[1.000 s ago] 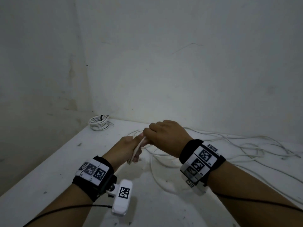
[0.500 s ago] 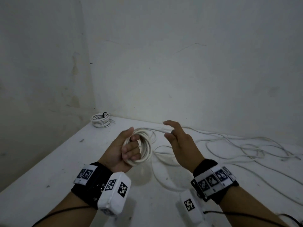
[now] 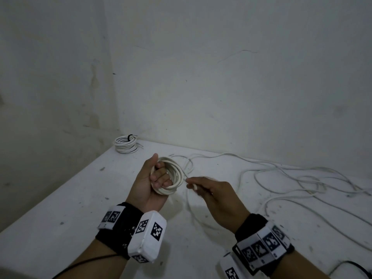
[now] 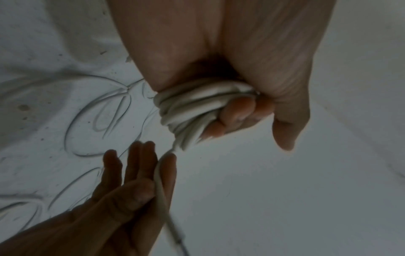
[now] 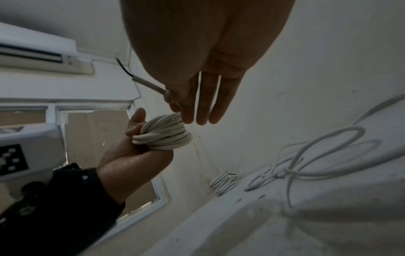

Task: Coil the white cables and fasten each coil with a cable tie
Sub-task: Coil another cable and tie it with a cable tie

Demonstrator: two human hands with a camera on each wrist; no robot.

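A small coil of white cable [image 3: 173, 178] is gripped in my left hand [image 3: 159, 176], palm toward me, fingers curled through its middle above the table. The coil's free end [image 3: 194, 186] runs right into my right hand [image 3: 191, 183], which pinches it between thumb and forefinger just beside the coil. In the left wrist view the coil [image 4: 190, 110] sits under the curled fingers and the cable end [image 4: 162, 195] lies along the right hand's forefinger. In the right wrist view the stripped cable end [image 5: 146, 83] sticks out past the thumb, with the other fingers straight above the coil [image 5: 164, 136].
A finished coil [image 3: 125, 144] with a black tie lies at the table's far left corner by the wall. Loose white cables [image 3: 281, 178] sprawl over the right half of the white table [image 3: 60, 208]. Walls close in behind and to the left.
My left hand has turned palm-up with the coil. My right hand has left the top of the coil, come back toward me and now pinches the cable's free end.
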